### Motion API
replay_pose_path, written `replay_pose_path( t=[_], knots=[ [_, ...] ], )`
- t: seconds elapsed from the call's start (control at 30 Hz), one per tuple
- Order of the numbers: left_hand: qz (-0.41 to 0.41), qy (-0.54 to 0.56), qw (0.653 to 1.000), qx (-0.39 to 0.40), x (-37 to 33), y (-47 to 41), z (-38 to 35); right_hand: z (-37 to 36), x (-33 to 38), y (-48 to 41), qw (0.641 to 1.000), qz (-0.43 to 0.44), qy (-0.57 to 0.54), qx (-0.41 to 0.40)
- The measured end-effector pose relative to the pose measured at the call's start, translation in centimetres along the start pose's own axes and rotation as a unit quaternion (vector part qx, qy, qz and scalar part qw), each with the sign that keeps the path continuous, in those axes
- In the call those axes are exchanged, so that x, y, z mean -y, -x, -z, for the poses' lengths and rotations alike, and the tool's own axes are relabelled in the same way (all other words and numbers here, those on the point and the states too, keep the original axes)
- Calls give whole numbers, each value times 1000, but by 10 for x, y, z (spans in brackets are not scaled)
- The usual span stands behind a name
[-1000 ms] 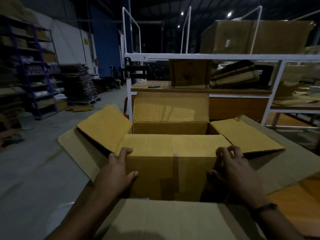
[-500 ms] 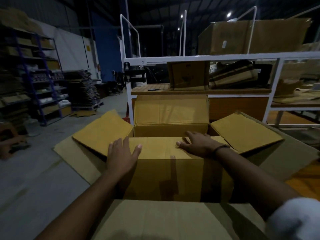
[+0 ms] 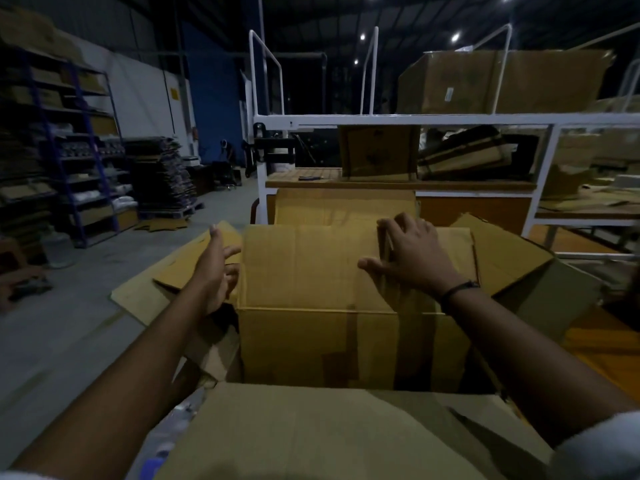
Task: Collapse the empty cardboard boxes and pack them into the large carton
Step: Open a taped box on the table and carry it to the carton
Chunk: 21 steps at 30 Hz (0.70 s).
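A yellow-brown cardboard box [image 3: 322,344] stands inside the large carton [image 3: 311,431], whose near flap fills the bottom of the view. The box's near and far top flaps are folded in over its opening. My right hand [image 3: 408,258] lies spread on the folded flaps, fingers at the far edge. My left hand [image 3: 216,268] hovers with straight fingers beside the box's left corner, over the left side flap [image 3: 180,268]. The right side flap [image 3: 509,258] sticks out to the right.
A white metal trolley rack [image 3: 415,119] with more cartons stands just behind the box. Blue shelving [image 3: 69,150] and a stack of flattened cardboard [image 3: 162,181] line the left wall. Grey concrete floor [image 3: 69,327] lies at the left.
The box's top flaps have been folded shut over the opening. My right hand slid to the far edge on top. My left hand left the near flap and moved to the box's left side.
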<state>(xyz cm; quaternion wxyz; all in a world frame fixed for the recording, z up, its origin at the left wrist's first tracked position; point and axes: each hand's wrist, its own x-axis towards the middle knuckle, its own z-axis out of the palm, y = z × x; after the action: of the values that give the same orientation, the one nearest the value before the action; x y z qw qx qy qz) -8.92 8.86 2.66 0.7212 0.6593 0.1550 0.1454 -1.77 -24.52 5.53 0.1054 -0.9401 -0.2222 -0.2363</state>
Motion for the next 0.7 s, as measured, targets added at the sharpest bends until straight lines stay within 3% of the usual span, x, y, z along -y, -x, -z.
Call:
replay_pose_path(
  t=[0.13, 0.23, 0.33, 0.47, 0.53, 0.6, 0.7],
  knots=[
    [5, 0, 996, 89, -4, 1, 17, 53, 17, 20, 994, 75, -20, -83],
    [7, -113, 983, 145, -4, 3, 22, 78, 34, 41, 990, 97, -101, -16],
    [-8, -305, 937, 172, -1, 5, 11, 73, 46, 53, 979, 60, -151, 121],
    [-22, -440, 864, 245, 14, 22, -15, 19, 40, 55, 972, 11, -123, 200],
    [-51, -541, 808, 228, 29, 23, -19, -11, 35, 61, 965, -26, -107, 238],
    [-92, -612, 765, 179, 40, 26, -22, -33, 34, 73, 969, -31, -79, 230],
    [-129, -628, 753, 150, 46, 34, -25, -54, 37, 90, 990, -7, -27, 138]
  ],
)
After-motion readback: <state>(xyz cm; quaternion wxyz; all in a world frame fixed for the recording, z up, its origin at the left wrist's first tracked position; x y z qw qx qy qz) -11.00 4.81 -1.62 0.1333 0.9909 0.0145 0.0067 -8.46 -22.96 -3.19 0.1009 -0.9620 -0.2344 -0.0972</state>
